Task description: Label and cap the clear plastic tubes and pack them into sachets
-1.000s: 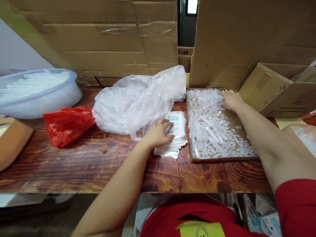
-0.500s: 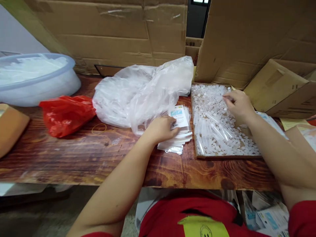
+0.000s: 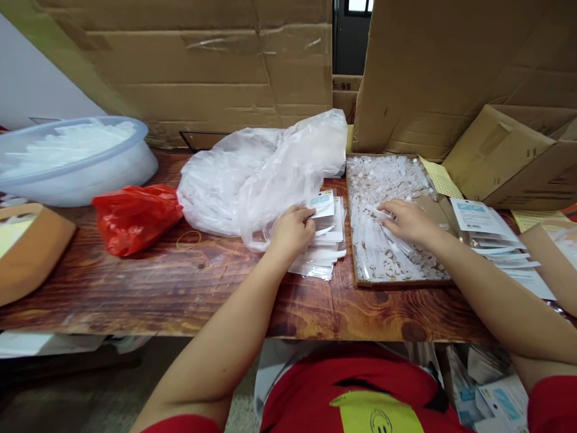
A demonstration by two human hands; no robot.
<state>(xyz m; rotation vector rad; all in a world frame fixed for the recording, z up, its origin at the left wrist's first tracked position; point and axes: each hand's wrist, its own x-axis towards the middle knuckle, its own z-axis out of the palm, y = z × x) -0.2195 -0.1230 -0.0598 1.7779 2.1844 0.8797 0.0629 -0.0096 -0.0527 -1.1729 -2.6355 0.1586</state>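
My left hand [image 3: 292, 231] rests at the left edge of a stack of clear packets [image 3: 331, 237] with white-and-blue printed cards. Its curled fingers and thumb close on the uppermost card packet [image 3: 323, 203]. Over the shallow cardboard tray [image 3: 399, 282], my right hand [image 3: 406, 221] pinches a slim translucent plastic tube [image 3: 379, 213]. Beneath that hand lie more clear tubes [image 3: 372, 246] side by side, among many tiny clear plastic pieces [image 3: 383, 174]. The tips of the right fingers are partly hidden.
A crumpled clear bag [image 3: 252, 174] and a red bag [image 3: 135, 219] lie left of the stack, near a rubber band [image 3: 188, 240]. A blue-rimmed tub [image 3: 90, 174] stands far left. More card packets [image 3: 487, 225] and an open cardboard box [image 3: 500, 156] are at right. Cardboard walls [image 3: 180, 72] rise behind.
My right hand has moved left and nearer, from the small pieces at the tray's far right to the tubes, and now pinches one. My left hand stays at the packet stack. The view has shifted slightly.
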